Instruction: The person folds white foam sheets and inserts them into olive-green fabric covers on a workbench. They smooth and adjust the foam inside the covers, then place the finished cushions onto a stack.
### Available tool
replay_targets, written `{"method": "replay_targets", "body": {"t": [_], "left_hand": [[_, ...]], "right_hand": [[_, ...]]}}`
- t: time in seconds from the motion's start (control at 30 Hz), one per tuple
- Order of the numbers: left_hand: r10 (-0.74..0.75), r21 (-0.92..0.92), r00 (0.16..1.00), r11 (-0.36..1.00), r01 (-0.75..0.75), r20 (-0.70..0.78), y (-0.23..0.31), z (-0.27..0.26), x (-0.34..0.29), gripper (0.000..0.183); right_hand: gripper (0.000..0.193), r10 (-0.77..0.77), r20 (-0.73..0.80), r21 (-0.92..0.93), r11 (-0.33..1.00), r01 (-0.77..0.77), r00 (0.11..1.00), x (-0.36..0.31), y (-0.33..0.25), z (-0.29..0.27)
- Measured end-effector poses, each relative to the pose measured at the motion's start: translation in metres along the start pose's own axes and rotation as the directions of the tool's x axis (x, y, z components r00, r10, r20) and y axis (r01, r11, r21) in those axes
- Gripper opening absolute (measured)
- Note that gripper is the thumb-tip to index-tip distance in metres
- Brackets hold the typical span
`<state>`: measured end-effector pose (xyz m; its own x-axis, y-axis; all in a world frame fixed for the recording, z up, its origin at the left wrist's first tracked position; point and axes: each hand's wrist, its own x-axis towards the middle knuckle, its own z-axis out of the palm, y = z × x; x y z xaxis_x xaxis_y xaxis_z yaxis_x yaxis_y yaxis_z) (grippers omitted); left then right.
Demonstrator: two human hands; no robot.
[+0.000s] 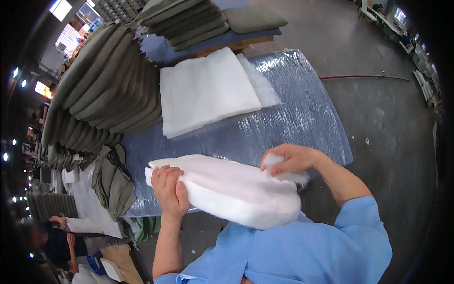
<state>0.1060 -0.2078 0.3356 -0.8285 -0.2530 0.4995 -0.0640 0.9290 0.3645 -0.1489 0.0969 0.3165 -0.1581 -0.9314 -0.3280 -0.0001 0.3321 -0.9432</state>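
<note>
A thick white foam cushion pad (231, 189), wrapped in fluffy batting, lies across the near edge of the table and against my blue shirt. My left hand (171, 189) grips its left end, fingers over the top. At its right end my right hand (291, 160) is closed on a tuft of white batting (274, 163), which trails below the fingers. Farther back on the table lies a folded stack of white batting sheets (205, 94).
The table (302, 109) is covered in shiny clear film over blue. Tall piles of grey-green cushions (104, 85) stand at the left, with more cushions (189, 23) at the back. Loose grey-green covers (113, 182) hang near the left edge. A co-worker (61, 241) handles a white pad at lower left.
</note>
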Motion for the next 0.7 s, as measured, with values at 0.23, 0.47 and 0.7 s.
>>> {"method": "replay_targets", "body": {"t": [0.23, 0.47, 0.7], "left_hand": [[0.026, -0.004, 1.0, 1.0, -0.026, -0.017, 0.009, 0.002, -0.007, 0.03], [-0.014, -0.01, 0.998, 1.0, 0.013, -0.069, 0.003, 0.004, -0.025, 0.026], [0.001, -0.009, 0.99, 1.0, -0.002, -0.139, 0.003, 0.0, -0.013, 0.019]], "right_hand": [[0.024, -0.211, 0.103, -0.413, 0.88, 0.234, 0.972, 0.041, 0.02, 0.037], [0.03, -0.016, -0.221, -0.152, 0.988, -0.019, 0.975, 0.03, 0.054, -0.001], [0.023, -0.107, 0.223, -0.245, 0.956, 0.162, 0.969, 0.027, -0.022, 0.042]]}}
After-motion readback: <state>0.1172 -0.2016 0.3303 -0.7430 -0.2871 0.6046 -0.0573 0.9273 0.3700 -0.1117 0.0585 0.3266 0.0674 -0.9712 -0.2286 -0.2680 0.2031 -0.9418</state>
